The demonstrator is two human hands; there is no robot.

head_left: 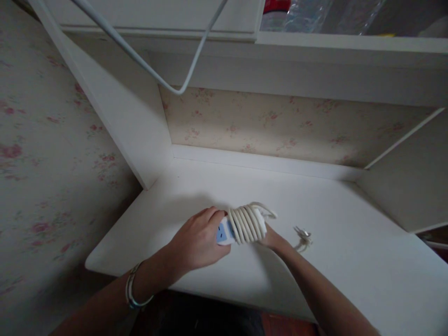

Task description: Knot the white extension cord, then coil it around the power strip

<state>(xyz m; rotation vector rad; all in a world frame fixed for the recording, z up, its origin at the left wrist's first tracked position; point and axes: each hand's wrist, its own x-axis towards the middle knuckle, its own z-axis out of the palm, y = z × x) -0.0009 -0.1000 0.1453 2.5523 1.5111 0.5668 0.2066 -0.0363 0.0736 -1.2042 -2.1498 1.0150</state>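
Observation:
A white power strip (227, 230) with blue socket faces is held tilted above the white desk. Its cream cord (247, 225) is wound in several turns around the right part of the strip, and a loose loop stands off the far right end. My left hand (203, 238), with a silver bangle on its wrist, is closed around the strip's left end. My right hand (269, 236) reaches in behind and under the strip's right end; its fingers are hidden, so what they grip does not show. The cord's plug (304, 234) lies on the desk beyond my right forearm.
The white desk (336, 261) has a side panel (119, 98) on the left and another on the right. A shelf (350, 46) overhangs the back, holding plastic-wrapped things. A thick white bent cable or rod (140, 70) hangs across the upper left. Floral wallpaper (52, 154) covers the left wall.

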